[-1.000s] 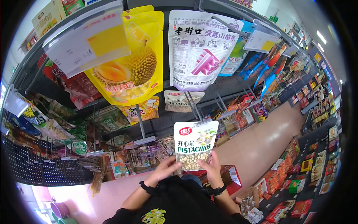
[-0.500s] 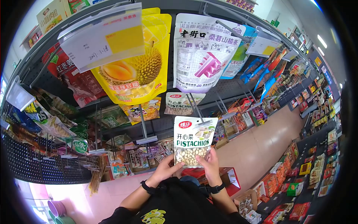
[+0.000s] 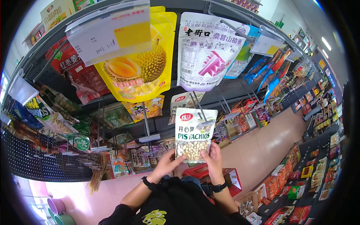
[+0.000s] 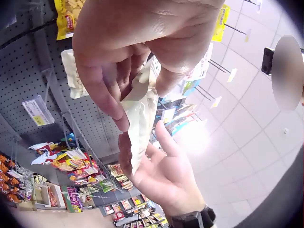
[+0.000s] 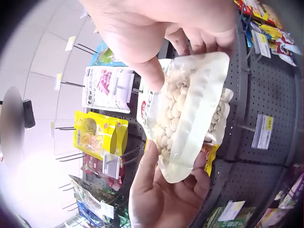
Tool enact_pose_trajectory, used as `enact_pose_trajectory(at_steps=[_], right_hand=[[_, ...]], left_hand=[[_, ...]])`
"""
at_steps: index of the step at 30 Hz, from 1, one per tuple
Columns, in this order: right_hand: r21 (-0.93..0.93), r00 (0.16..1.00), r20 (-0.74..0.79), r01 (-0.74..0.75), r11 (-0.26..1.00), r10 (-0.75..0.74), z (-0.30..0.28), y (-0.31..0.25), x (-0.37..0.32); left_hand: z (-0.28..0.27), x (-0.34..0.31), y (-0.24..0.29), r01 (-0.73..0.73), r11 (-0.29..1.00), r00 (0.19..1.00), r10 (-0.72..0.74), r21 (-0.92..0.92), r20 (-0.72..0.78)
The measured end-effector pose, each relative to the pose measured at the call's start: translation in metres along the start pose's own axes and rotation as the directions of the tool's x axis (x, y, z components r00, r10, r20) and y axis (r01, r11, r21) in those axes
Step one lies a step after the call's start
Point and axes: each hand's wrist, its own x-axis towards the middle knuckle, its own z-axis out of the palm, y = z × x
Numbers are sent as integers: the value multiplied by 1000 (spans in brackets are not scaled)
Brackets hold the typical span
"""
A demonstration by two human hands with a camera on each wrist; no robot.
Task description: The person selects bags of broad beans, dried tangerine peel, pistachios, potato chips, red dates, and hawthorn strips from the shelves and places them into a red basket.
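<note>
Both hands hold a white pouch of pistachios (image 3: 193,135) with a clear lower window showing the nuts. My left hand (image 3: 167,163) grips its lower left corner, thumb on the front and fingers behind. At the lower right corner my right hand (image 3: 214,162) pinches it the same way. In the head view a metal hook's end (image 3: 203,119) overlaps the pouch's upper part. A second pistachio pouch (image 3: 177,107) hangs just behind it. The right wrist view shows the pouch's pale bottom fold (image 5: 199,126) between the two hands.
Above hang a yellow durian candy bag (image 3: 139,71) and a white-purple hawthorn strips bag (image 3: 204,52). A price tag holder (image 3: 108,37) juts out at upper left. Several bare hooks (image 3: 147,122) stick out from the pegboard. Across the aisle floor (image 3: 258,144) stands another stocked shelf (image 3: 300,176).
Both hands have raised the pistachio pouch, bringing its top up over the hook's end and partly across the pouch behind. The grip stays the same, and the head view has shifted slightly.
</note>
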Motion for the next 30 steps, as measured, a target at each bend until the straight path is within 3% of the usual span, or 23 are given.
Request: enact_pose_trajectory(at_steps=[2,4,8,10,12,14,18,19,20,23,25,26,30], right_hand=[[-16,999,-22,29,999,-29,-20,15,-1],[-259,990,-134,18,966,-54,-37,19,-7],[-222,968,-247,-12,975,-45,-83,40,-30],[-306,945,-312,0,952,-100,-118,67,-44],[-281,915,-403,-128,951,4,-150,93,-64],[-279,854,-520,-164,946,-6,-184,132,-83],[-448,765,-639,-292,845,-75,-263,231,-153],[-285,667,-743,-394,874,58,-246,209,-160],[-152,619,-763,-454,878,187,-246,207,-169],[25,510,-799,-499,866,317,-265,253,-192],[-176,510,-818,-661,729,265,-267,276,-203],[-216,544,-801,-652,727,250,-271,293,-204],[-298,547,-796,-726,619,259,-262,309,-188]], left_hand=[[1,8,2,-34,999,998,33,-13,-58],[1,18,6,-15,996,998,10,-88,-64],[-9,44,-1,-24,1000,996,25,16,-81],[-16,59,-12,-38,999,986,40,15,-164],[-20,71,-19,-106,994,975,112,39,-193],[-25,82,-22,-78,992,966,100,97,-239],[-25,95,-7,-24,978,963,79,209,-257],[-27,93,-10,-8,973,964,69,230,-257],[-29,98,-11,-7,967,963,75,253,-261],[-35,93,-18,-11,942,952,113,337,-285],[-24,78,-13,9,935,920,131,355,-370],[-16,68,-12,44,924,890,137,381,-435],[-43,39,-36,135,897,943,14,420,-332]])
